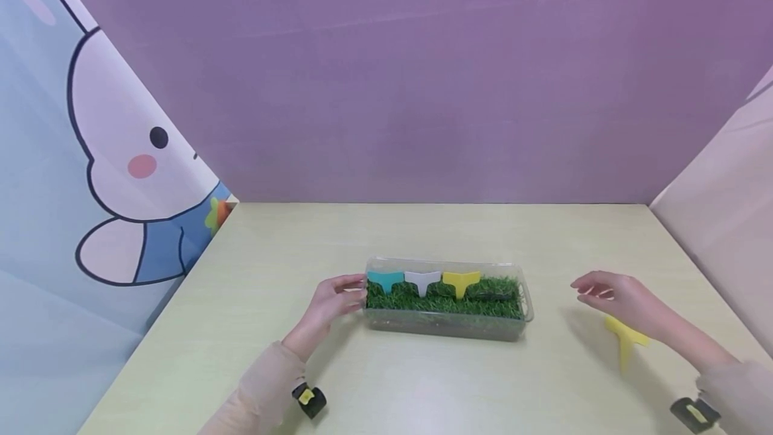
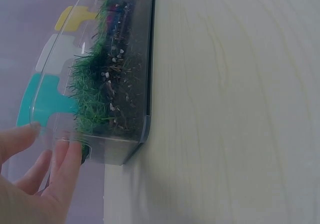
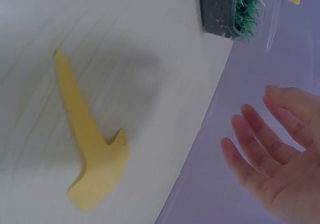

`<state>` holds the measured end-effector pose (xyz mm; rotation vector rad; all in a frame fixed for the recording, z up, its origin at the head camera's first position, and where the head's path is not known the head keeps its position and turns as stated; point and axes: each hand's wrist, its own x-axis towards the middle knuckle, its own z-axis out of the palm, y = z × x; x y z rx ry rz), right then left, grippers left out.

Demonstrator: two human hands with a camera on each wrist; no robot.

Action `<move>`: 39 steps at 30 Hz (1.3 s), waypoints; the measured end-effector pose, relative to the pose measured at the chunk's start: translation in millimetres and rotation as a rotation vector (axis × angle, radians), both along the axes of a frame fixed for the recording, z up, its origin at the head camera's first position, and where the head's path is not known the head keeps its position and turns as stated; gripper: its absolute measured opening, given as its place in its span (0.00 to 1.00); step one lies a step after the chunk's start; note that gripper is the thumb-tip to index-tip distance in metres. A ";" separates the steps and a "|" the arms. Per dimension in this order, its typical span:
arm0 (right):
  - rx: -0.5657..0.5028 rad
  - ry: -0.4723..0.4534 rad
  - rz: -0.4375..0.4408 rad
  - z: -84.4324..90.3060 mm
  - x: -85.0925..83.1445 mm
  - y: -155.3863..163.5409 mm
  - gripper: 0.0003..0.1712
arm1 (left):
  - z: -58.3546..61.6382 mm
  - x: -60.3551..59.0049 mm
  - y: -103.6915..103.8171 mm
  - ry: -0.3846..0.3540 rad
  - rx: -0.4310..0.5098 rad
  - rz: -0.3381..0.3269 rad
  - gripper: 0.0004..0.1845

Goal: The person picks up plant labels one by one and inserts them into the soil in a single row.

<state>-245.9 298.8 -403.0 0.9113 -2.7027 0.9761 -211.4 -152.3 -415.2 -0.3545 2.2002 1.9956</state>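
**Two hands flanking a planter box, one label loose on the table**

The left hand (image 1: 331, 302) rests its straight fingertips (image 2: 70, 151) against the near-left end wall of the clear rectangular plastic box (image 1: 524, 294) filled with green artificial grass over dark soil; nothing is pinched. Just beyond those fingertips, inside the box, stand three T-shaped plastic plant labels in a row: the teal one (image 1: 385, 280) nearest the left hand, then the white one (image 1: 422, 280), then the yellow one (image 1: 461, 281) farthest from it.

The right hand (image 1: 616, 295) hovers spread and relaxed above the pale wooden table (image 1: 253, 287), holding nothing. The loose yellow T-shaped plastic label (image 1: 625, 343) lies flat directly beneath and slightly behind the palm, its pointed stake aimed back toward the person (the right wrist view shows it apart from the fingers (image 3: 260, 139), not touching). The box lies well apart from this hand, toward its thumb side.

Risks, as judged from this arrangement: the flat, thin label offers little edge to pinch, so fingertips could slide it across the smooth table instead of lifting it. The light box, braced only by touch at one end, could skid or pivot if anything pushes into the grass.
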 end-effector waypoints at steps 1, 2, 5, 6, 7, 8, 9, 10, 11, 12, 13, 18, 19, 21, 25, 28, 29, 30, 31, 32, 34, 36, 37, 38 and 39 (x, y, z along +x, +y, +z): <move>0.001 -0.008 -0.001 -1.4 0.4 2.1 0.10 | 0.1 0.1 0.1 0.000 0.000 -0.001 0.20; 0.001 -0.017 -0.004 -2.9 1.0 4.1 0.10 | 0.1 0.3 0.2 0.001 -0.002 -0.003 0.20; 0.001 -0.058 -0.008 -6.8 3.0 9.8 0.09 | 0.1 0.6 0.4 0.000 -0.007 -0.007 0.20; 0.001 -0.069 -0.008 -8.1 3.7 11.6 0.10 | -0.1 0.7 0.3 0.000 -0.009 -0.009 0.20; 0.001 -0.075 -0.008 -9.6 4.4 13.4 0.10 | -0.3 0.8 0.3 0.000 -0.011 -0.011 0.21; 0.004 -0.079 -0.009 -10.8 5.1 15.1 0.10 | -0.5 0.8 0.3 0.001 -0.013 -0.012 0.21; 0.006 -0.085 -0.011 -12.1 5.6 16.8 0.10 | -0.7 0.7 0.2 0.001 -0.013 -0.012 0.21; 0.010 -0.089 -0.015 -13.1 6.3 18.4 0.10 | -1.0 0.8 0.1 0.001 -0.014 -0.013 0.21; 0.015 -0.089 -0.018 -14.2 7.0 19.8 0.11 | -1.2 0.7 -0.1 0.001 -0.013 -0.014 0.21; 0.021 -0.087 -0.021 -15.2 7.5 21.2 0.11 | -1.4 0.7 -0.2 0.002 -0.013 -0.015 0.21; 0.028 -0.084 -0.022 -16.1 7.9 22.6 0.11 | -1.6 0.6 -0.3 0.002 -0.013 -0.014 0.21; 0.057 -0.086 -0.028 -20.6 9.5 30.0 0.12 | -1.8 0.7 -0.5 0.002 -0.012 -0.016 0.21; 0.064 -0.086 -0.031 -21.6 9.8 31.5 0.13 | -1.9 0.6 -0.6 0.003 -0.011 -0.015 0.21; 0.080 -0.092 -0.044 -23.3 10.6 34.6 0.13 | -2.1 0.6 -0.7 0.005 -0.008 -0.016 0.21; 0.121 -0.108 -0.069 -25.7 12.3 40.3 0.13 | -2.1 0.4 -0.9 0.010 -0.001 -0.013 0.21; 0.157 -0.144 -0.092 -26.5 14.1 43.5 0.14 | -1.6 0.5 -0.7 0.011 0.000 -0.011 0.20; 0.169 -0.159 -0.101 -26.7 14.6 44.4 0.15 | -1.4 0.5 -0.7 0.010 -0.001 -0.010 0.20; 0.181 -0.168 -0.110 -27.1 14.9 45.2 0.15 | -1.4 0.6 -0.6 0.011 0.000 -0.011 0.20; 0.189 -0.178 -0.117 -27.2 15.1 45.8 0.15 | -1.2 0.6 -0.6 0.011 0.000 -0.011 0.20; 0.196 -0.184 -0.126 -27.6 15.6 46.2 0.16 | -1.0 0.5 -0.6 0.010 0.000 -0.011 0.20; 0.212 -0.195 -0.142 -28.3 16.1 47.3 0.16 | -1.1 0.2 -0.7 0.008 0.001 -0.010 0.20; 0.222 -0.191 -0.147 -29.0 16.4 48.3 0.17 | -1.6 0.0 -1.0 0.007 0.001 -0.009 0.20; 0.225 -0.198 -0.146 -29.3 16.8 48.9 0.17 | -2.1 -0.2 -1.2 0.006 0.000 -0.009 0.20; 0.230 -0.201 -0.146 -29.9 16.9 49.6 0.18 | -2.6 -0.4 -1.4 0.007 0.000 -0.011 0.20; 0.236 -0.206 -0.145 -30.3 17.1 50.3 0.19 | -3.0 -0.5 -1.6 0.007 -0.001 -0.012 0.20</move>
